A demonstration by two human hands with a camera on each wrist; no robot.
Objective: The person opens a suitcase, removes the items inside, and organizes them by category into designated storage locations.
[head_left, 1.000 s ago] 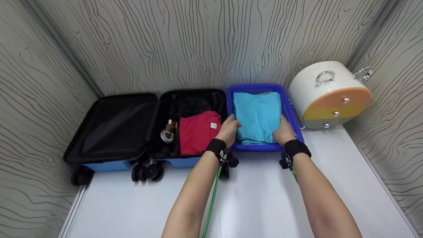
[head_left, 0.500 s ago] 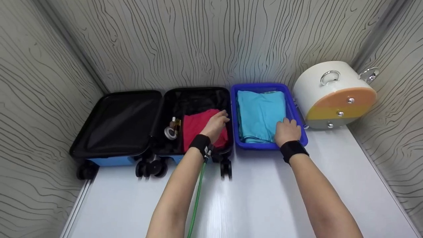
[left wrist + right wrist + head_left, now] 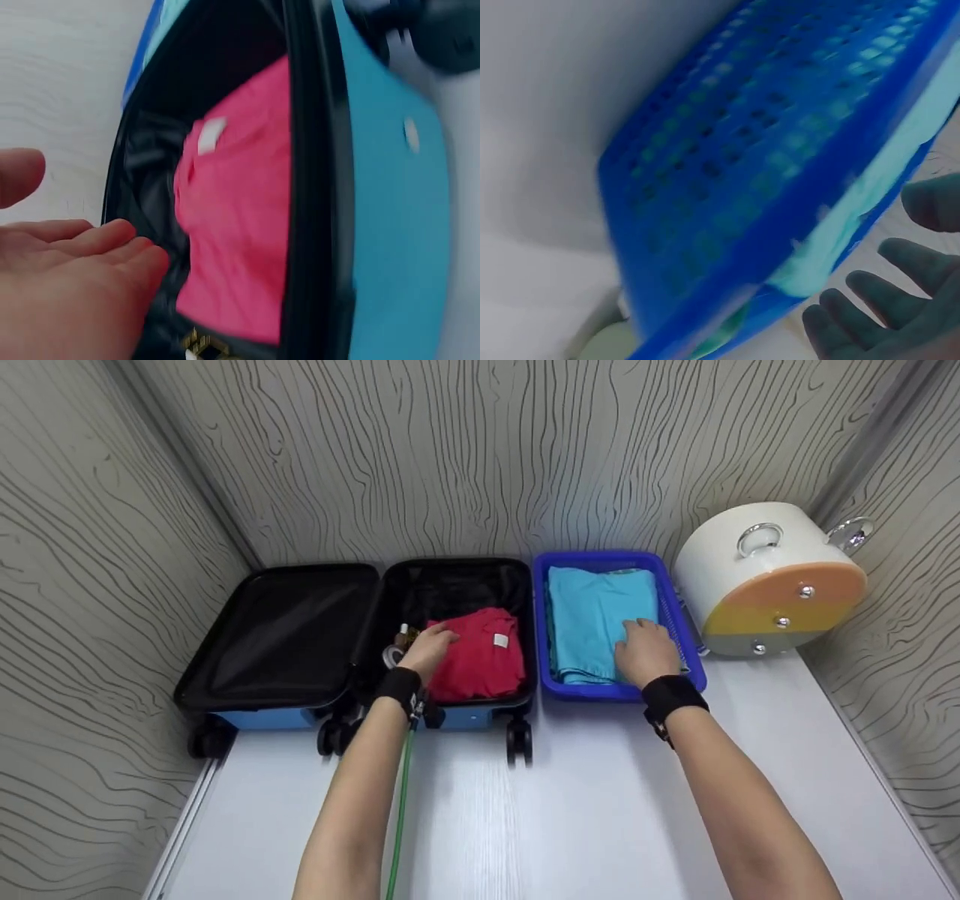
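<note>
My left hand [image 3: 430, 652] hovers over the open suitcase [image 3: 457, 568], at the left edge of a folded red garment [image 3: 480, 660] with a white tag. In the left wrist view its fingers [image 3: 97, 238] are straight and hold nothing. Beside it lie a bottle with a white cap [image 3: 403, 628] and a round silver-rimmed item [image 3: 392, 657], partly covered by the hand. My right hand [image 3: 649, 651] is over the right front part of folded turquoise cloth [image 3: 596, 607] in a blue plastic basket [image 3: 585, 690]. The right wrist view shows those fingers [image 3: 889, 296] spread and holding nothing.
The suitcase's other black half [image 3: 292, 637] lies open at the left, with black wheels [image 3: 519, 741] along the front side. A white round-topped cabinet [image 3: 772, 577] with coloured drawers stands right of the basket. Patterned walls [image 3: 465, 457] enclose the white table [image 3: 525, 825].
My left hand has moved left from the basket's left side, across the red garment, to its left edge. The right hand has moved slightly inward over the cloth, its fingers loosening.
</note>
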